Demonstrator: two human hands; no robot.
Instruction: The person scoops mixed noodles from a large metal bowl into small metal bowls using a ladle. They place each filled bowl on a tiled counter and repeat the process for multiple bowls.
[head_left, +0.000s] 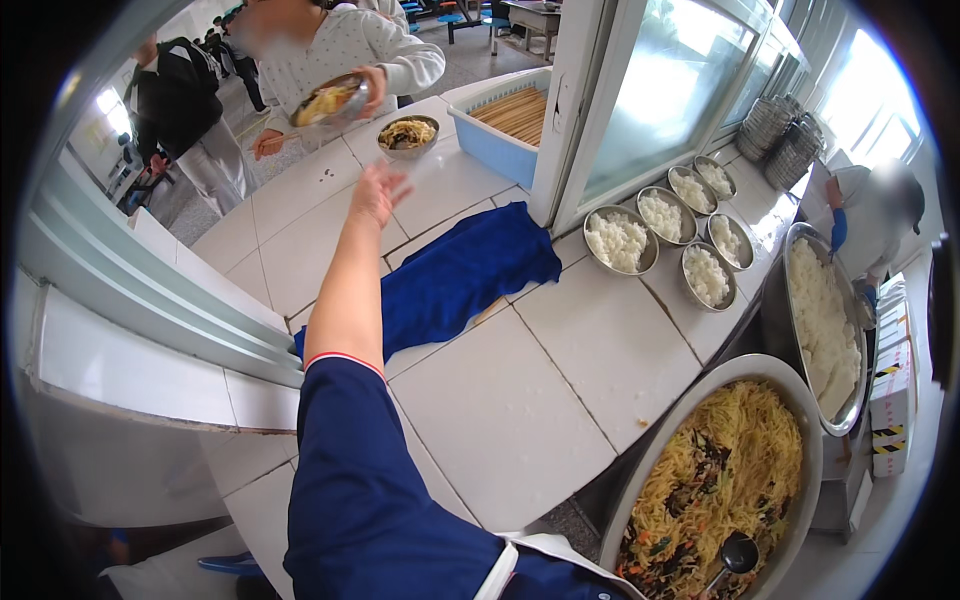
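Observation:
My left hand (381, 196) reaches out over the white tiled counter (495, 382), fingers spread and slightly blurred, holding nothing. Just beyond my fingertips stands a metal bowl of food (407, 137). Under my forearm lies a crumpled blue cloth (472, 277). My right hand is out of view. At the lower right, a large metal basin (806, 420) holds shredded yellow food with dark and orange bits, and a ladle (739, 553) rests in it. Across the counter, a person (337, 45) tilts another food-filled metal bowl (330, 101) in one hand, with chopsticks near the other.
Several metal bowls of rice (621, 240) stand along the counter by the sliding glass window (667, 90). A blue basket (491, 139) holds chopsticks. At right are a large rice basin (825, 322), stacked metal bowls (780, 139) and a co-worker (874, 217). Another person (180, 112) stands outside, left.

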